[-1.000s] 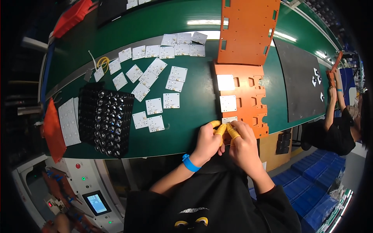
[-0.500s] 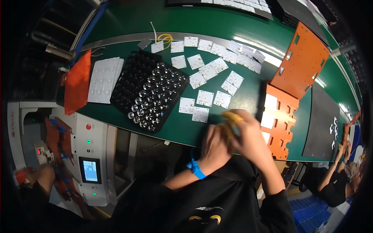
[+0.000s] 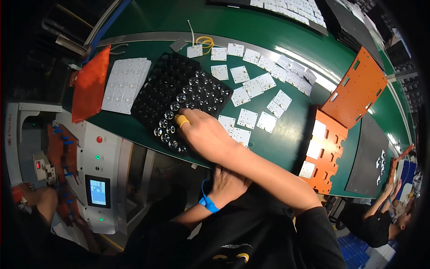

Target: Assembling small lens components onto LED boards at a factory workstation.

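Observation:
My right hand (image 3: 201, 132), with a yellow finger cover, reaches over the black tray (image 3: 150, 85) of clear round lenses (image 3: 181, 97). Its fingers are bent together down among the lenses, and whatever the fingertips grip is hidden. Under my right forearm, at the table's near edge, is my left hand (image 3: 227, 184), a blue strap (image 3: 208, 204) around its wrist. Its fingers look curled and are partly covered, so their contents cannot be made out. White square circuit boards (image 3: 247, 118) lie spread to the right of the tray.
An orange slotted fixture (image 3: 324, 157) holding several white boards stands right, its orange panel (image 3: 356, 87) raised. Left of the tray are stacked white sheets (image 3: 125, 85) and a red-orange bag (image 3: 91, 85). A machine with a screen (image 3: 97, 192) stands lower left. Another person (image 3: 374, 224) works far right.
My right hand has moved left from beside my left hand to the lens tray. My left hand has shifted slightly down and left. The view has shifted a little.

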The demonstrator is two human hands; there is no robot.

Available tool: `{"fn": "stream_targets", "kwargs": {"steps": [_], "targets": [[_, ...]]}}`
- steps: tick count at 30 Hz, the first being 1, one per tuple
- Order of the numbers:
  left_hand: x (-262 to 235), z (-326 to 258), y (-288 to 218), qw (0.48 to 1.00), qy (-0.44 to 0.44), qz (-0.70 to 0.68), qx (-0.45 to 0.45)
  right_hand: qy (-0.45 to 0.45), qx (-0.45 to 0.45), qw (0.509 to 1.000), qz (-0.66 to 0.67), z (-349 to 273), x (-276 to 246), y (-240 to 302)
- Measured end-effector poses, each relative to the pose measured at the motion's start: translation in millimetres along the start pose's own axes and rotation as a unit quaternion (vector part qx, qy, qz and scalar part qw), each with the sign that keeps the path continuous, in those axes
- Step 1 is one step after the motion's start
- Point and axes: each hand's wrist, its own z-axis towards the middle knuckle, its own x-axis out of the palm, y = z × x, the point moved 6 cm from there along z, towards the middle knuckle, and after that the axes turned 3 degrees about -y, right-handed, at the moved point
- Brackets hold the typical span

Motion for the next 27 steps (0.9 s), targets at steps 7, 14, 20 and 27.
{"fn": "stream_targets", "kwargs": {"steps": [7,14,20,27], "targets": [[17.6,-5.1,7.5,0.996,0.061,-0.060,-0.022,-0.077,0.088,0.979,0.167,-17.7,-32.9,7.2],[-15.5,-31.5,-0.1,0.963,0.004,-0.040,0.265,-0.143,0.259,0.921,0.253,-117.3,-129.9,-30.4],[-47.0,7.7,-32.0,0.957,-0.093,-0.073,0.265,-0.179,0.404,0.809,0.387,-205.9,-150.4,-22.0],[-26.6,52.9,-64.0,0.930,-0.078,-0.355,0.053,-0.272,0.359,0.829,0.331,-235.6,-157.0,-18.4]]}}
